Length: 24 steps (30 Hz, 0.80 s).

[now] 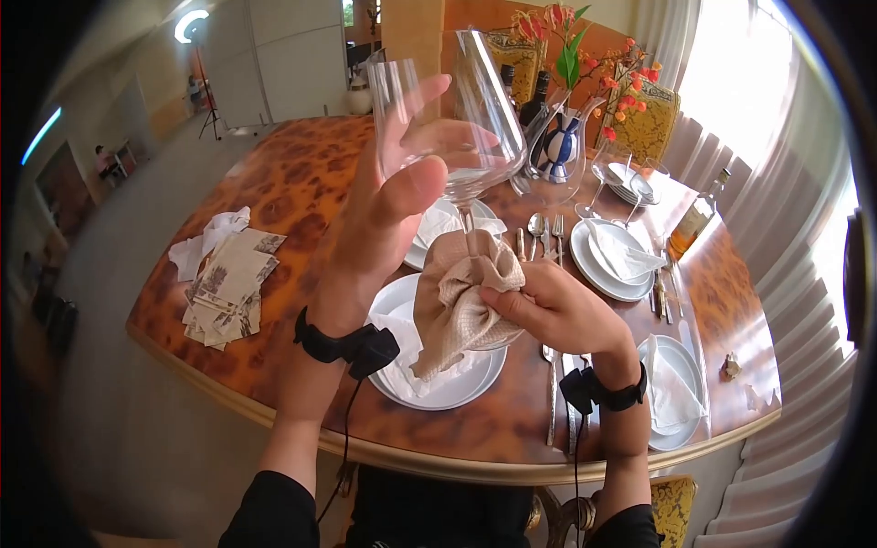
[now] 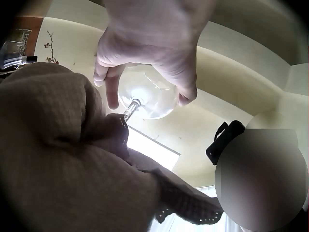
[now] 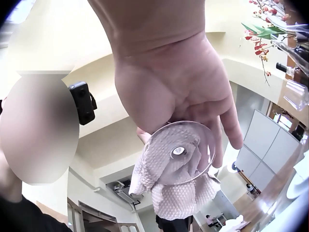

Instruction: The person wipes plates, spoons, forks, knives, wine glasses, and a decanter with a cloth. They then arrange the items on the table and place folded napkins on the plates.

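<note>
While left hand [image 1: 379, 205] grips wine glass [image 1: 493, 128] by its bowl above near plate [image 1: 470, 391], right hand [image 1: 557, 306], pinching beige waffle-weave cloth [image 1: 457, 292], should twist lightly around stem [image 1: 470, 224].

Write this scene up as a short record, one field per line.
Left hand: fingers and thumb around the bowl of the glass
Right hand: grips the cloth bunched at the stem
Glass: bowl up, held off the table
Plate behind the cloth: bears a white napkin
Table, left: patterned sheets, loosely piled
Table, right: bottle with amber liquid
</note>
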{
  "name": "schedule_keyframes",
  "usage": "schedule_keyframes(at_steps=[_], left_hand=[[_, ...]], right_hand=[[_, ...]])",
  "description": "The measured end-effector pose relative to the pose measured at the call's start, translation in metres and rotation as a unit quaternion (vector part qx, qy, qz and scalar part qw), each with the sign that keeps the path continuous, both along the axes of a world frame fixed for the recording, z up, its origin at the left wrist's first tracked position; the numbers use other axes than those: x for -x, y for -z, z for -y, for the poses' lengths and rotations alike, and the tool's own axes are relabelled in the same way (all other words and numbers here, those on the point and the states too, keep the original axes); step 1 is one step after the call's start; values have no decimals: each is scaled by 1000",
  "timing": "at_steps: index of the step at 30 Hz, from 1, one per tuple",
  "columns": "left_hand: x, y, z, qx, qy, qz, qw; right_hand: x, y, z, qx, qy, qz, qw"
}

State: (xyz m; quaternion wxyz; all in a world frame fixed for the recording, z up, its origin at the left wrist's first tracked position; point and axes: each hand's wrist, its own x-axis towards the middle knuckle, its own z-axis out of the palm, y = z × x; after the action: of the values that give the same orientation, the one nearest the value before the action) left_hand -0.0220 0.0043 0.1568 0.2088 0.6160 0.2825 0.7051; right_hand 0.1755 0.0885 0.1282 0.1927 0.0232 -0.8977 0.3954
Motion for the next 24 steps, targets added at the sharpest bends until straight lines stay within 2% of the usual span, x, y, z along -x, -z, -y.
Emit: schedule_keyframes(at_steps=[2, 3, 6, 8, 10, 12, 13, 14, 16, 18, 19, 21, 23, 24], left_hand=[[2, 1, 1, -15, -5, 1, 1000], [2, 0, 3, -18, 21, 17, 999], [2, -5, 9, -38, 67, 43, 996], [2, -10, 15, -53, 87, 54, 993], [2, -16, 23, -33, -50, 39, 997], [9, -18, 27, -39, -66, 34, 996], [12, -19, 28, -43, -72, 52, 995], [14, -20, 28, -47, -77, 70, 993], [14, -20, 28, -51, -74, 71, 993], [8, -20, 25, -56, -83, 73, 992], [5, -18, 23, -56, -82, 73, 992], [0, -15, 21, -63, -85, 49, 993], [-2, -14, 18, -61, -85, 52, 993], [-3, -13, 17, -60, -84, 57, 993]], right_hand=[[-2, 1, -13, -16, -28, -9, 999], [-4, -1, -19, -33, -52, -18, 998], [-15, -5, -33, -34, -47, -58, 997], [-27, -15, -33, 8, -1, -84, 996], [-33, -10, -38, 109, 87, -174, 975], [-40, -12, -47, 251, 166, -203, 932], [-33, -12, -46, 248, 228, -279, 899], [-26, -15, -48, 255, 246, -326, 877], [-19, -14, -45, 129, 344, -329, 870], [-11, -9, -26, 13, 315, -314, 896], [-7, -7, -15, -15, 283, -271, 920], [-3, -12, 9, 18, 126, -173, 977], [0, -4, 3, -76, -20, -123, 989], [-2, -7, 4, -75, -19, -124, 989]])
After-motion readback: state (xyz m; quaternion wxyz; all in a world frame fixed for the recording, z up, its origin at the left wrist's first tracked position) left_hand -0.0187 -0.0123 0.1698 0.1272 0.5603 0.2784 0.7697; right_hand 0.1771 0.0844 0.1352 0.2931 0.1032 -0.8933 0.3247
